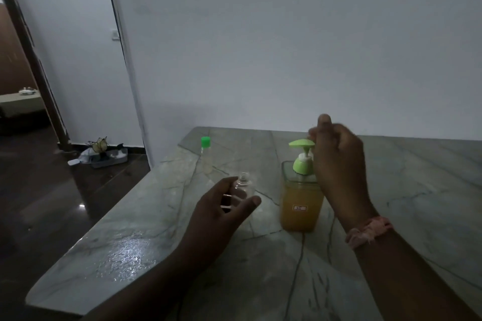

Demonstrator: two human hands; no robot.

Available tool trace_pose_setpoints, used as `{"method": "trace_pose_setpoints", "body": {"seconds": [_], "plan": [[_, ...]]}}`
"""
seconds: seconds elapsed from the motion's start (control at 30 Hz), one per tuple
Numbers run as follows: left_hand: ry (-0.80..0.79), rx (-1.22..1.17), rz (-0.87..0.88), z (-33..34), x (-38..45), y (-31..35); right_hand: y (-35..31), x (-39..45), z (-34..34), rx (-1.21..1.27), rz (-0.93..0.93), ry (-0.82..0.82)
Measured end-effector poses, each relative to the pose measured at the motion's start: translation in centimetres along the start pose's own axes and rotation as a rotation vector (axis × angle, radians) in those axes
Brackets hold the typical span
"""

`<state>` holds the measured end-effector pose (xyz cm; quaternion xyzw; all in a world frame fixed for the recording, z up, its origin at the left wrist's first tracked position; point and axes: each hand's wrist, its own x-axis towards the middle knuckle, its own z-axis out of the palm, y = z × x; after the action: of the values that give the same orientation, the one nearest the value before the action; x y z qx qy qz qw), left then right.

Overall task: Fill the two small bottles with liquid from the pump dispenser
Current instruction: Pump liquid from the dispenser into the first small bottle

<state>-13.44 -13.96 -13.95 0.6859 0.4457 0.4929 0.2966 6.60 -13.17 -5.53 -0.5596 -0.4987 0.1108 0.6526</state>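
1. Bottles first: one small clear plastic bottle [242, 186], uncapped and upright, stands on the grey-green veined stone counter [404, 177], and my left hand [221, 210] curls its fingers and thumb round it.
2. A second small clear bottle with a green cap [205, 152] stands farther back on the counter, well apart from both hands.
3. Just right of the uncapped bottle stands the square clear pump dispenser with amber liquid and a light-green pump head [301, 190].
4. My right hand [336, 161] hovers beside and slightly above the pump head, fingers curled; it is blurred, so I cannot tell whether it pinches anything.
5. A pink fabric band [369, 232] circles the right wrist.
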Motion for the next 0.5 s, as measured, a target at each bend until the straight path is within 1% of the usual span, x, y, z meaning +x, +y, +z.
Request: {"method": "trace_pose_setpoints", "body": {"seconds": [0.07,0.1,0.17,0.27,0.33,0.4,0.5], "plan": [[-0.089,-0.038,0.020,0.6,0.7,0.5,1.2,-0.1,0.6,0.045,0.131,-0.083],[-0.122,-0.065,0.028,0.9,1.2,0.8,1.6,-0.1,0.9,0.080,0.160,-0.112],[-0.156,-0.140,0.035,1.6,2.1,1.6,2.3,0.2,1.6,0.120,0.174,-0.106],[-0.142,-0.186,0.069,2.5,3.5,2.3,3.0,0.6,2.6,0.119,0.159,-0.059],[-0.118,-0.197,0.093,2.9,4.1,2.3,3.1,0.8,2.8,0.120,0.143,-0.083],[-0.087,-0.218,0.097,3.0,4.6,1.7,2.7,1.5,2.6,0.133,0.169,-0.152],[-0.025,-0.232,0.085,2.9,5.1,0.7,1.6,4.2,2.3,0.103,0.249,-0.314]]}}
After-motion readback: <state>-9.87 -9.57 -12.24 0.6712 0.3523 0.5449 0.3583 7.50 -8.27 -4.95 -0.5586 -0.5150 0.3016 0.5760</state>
